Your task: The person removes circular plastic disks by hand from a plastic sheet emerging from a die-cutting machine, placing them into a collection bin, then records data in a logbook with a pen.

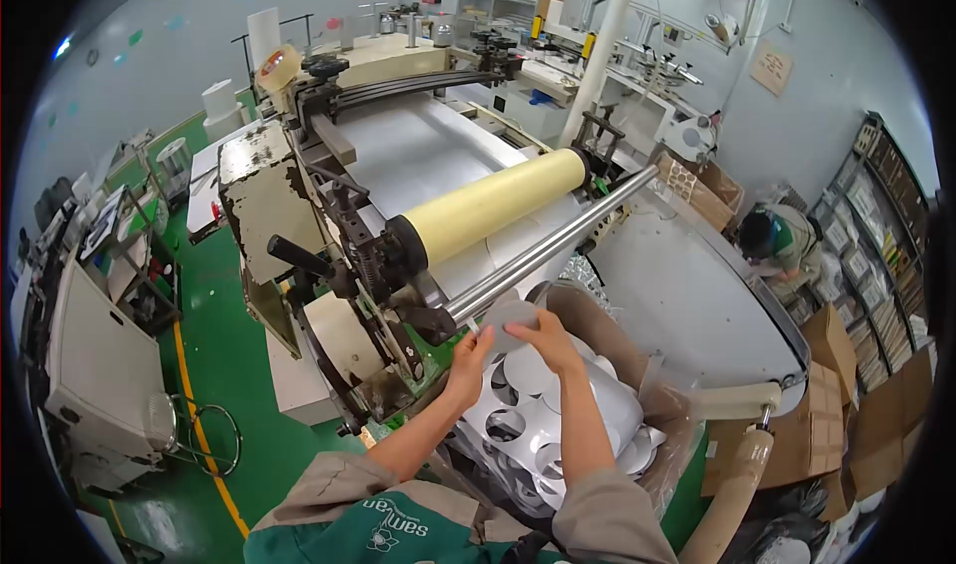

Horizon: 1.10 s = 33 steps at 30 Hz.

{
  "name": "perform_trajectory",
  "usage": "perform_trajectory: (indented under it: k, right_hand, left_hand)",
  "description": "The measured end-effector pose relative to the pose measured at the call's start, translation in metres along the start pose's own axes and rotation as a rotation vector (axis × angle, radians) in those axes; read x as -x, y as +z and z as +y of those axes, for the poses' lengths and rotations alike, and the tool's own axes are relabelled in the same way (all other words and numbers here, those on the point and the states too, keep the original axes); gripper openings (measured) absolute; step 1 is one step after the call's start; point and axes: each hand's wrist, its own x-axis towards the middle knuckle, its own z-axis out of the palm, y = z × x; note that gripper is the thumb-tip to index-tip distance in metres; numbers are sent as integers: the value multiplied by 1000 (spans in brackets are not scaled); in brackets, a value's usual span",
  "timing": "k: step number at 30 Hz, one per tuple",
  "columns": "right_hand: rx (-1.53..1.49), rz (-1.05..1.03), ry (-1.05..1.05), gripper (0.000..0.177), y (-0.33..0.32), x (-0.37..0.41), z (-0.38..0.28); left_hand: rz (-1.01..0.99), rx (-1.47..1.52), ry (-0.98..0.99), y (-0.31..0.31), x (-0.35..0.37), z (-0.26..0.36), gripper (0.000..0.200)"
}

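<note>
A thin grey-white round disc (509, 322) is held up in front of me, just below the steel roller bar. My right hand (550, 343) grips its right side, with the thumb lying over the face. On the other side, my left hand (472, 357) pinches close at the disc's left edge, and a narrow pale strip shows by its fingertips. Below both hands lies a heap of white sheet scrap (607, 402) with round holes cut through it. A carton lined with clear plastic (665, 420) surrounds the scrap.
Ahead stands a machine with a yellow roller (498, 206), a steel bar (558, 245) and a white sheet (418, 151). A grey panel (687, 295) and cardboard boxes (822, 415) are at right. Another person (782, 240) bends near the shelves. Left, a cabinet (95, 365) stands on green floor.
</note>
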Motion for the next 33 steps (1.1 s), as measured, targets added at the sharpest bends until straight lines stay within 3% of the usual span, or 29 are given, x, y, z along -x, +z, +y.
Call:
perform_trajectory:
  k: [2, 4, 5, 6, 8, 10, 11, 13, 15, 16, 18, 20, 21, 23, 26, 28, 31, 33]
  right_hand:
    - [-263, 139, -8, 31, -10, 13, 42]
    - [-666, 250, -26, 34, -23, 41, 73]
    - [-830, 315, -63, 37, -35, 54, 99]
    - [-1033, 476, -64, 39, -43, 69, 100]
    - [-908, 597, -132, 43, -58, 86, 77]
    - [-622, 452, -157, 46, -60, 77, 42]
    - [-484, 384, -163, 47, -58, 71, 25]
    - [-202, 335, -25, 47, -40, 41, -6]
    - [-32, 178, -16, 44, -18, 10, -28]
    - [-74, 60, -19, 43, -9, -5, -25]
    - [-81, 30, 160, 40, -4, -19, -19]
    - [-294, 88, 166, 36, -4, -8, -7]
    - [-537, 153, 53, 33, -11, -7, 28]
    - [-812, 263, -29, 34, -20, 19, 45]
    - [-1009, 403, 10, 38, -53, 59, 97]
    - [-962, 512, 18, 33, -64, 79, 84]
    - [-731, 475, -106, 35, -60, 73, 39]
    - [-573, 407, -121, 35, -47, 56, 4]
  left_hand:
    - [25, -99, -4, -3, 2, -10, 36]
    - [-114, -110, -156, 5, 11, -3, 36]
    - [-157, -68, -117, 13, 17, 7, 38]
    - [-72, -25, -109, 12, 13, 10, 40]
    - [87, 65, -85, 4, -3, 9, 44]
    - [104, 95, 92, -20, -32, -5, 39]
    - [144, 82, 35, -16, -32, 1, 38]
    - [147, 102, 189, -19, -43, -15, 32]
    - [107, 170, 87, -9, -33, -8, 25]
    - [63, 217, 57, 1, -24, 1, 24]
    - [82, 234, 21, -2, -21, 3, 27]
    - [68, 158, 60, 1, -14, 8, 28]
    - [58, 120, -37, -3, -12, 9, 34]
    - [89, 166, 18, -2, -19, 14, 28]
    - [176, 233, 66, -15, -38, 11, 25]
    - [154, 153, 202, -18, -50, 17, 27]
    - [37, 424, 33, -18, -62, 29, 26]
    - [111, 405, 62, -4, -60, 17, 25]
